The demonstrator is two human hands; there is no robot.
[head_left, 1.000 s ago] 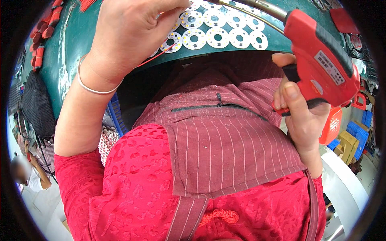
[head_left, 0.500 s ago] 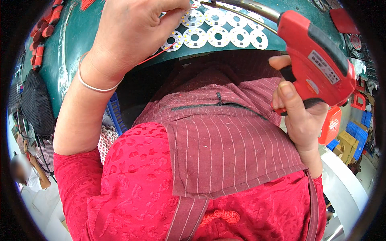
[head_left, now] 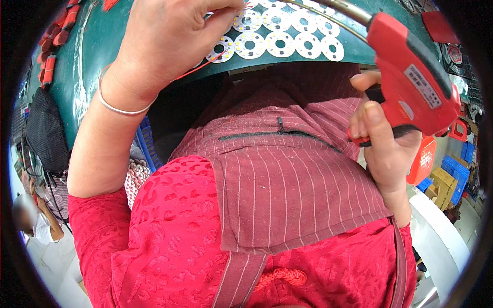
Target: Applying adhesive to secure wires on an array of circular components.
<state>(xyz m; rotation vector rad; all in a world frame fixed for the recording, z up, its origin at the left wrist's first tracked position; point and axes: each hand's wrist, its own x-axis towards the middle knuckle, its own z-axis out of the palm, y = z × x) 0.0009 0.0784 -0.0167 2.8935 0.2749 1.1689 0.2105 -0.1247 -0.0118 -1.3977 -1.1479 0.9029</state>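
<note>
In my right hand (head_left: 382, 138) is a red and black soldering gun (head_left: 413, 77), its handle wrapped by my fingers. The metal barrel and thin feed tube point up and left over the table, and the tip runs past the upper edge of the view. My left hand (head_left: 169, 43) is pinched at the upper middle, with a thin red wire (head_left: 248, 6) at its fingertips. Another stretch of red wire (head_left: 203, 65) shows below that hand. Beneath and beside the fingertips lie rows of round white LED boards (head_left: 280, 45) with centre holes and small yellow chips.
The boards lie on a green tabletop (head_left: 110, 38). Bundles of red wire (head_left: 50, 69) line its left side, and a black mesh bag (head_left: 47, 123) hangs nearby. To the right are a red container (head_left: 422, 160) and blue crates (head_left: 454, 172). Another person (head_left: 43, 220) is far left.
The soldering gun and my right hand have shifted a little to the right, drawing the barrel away from my left fingertips. My left hand stays almost in place.
</note>
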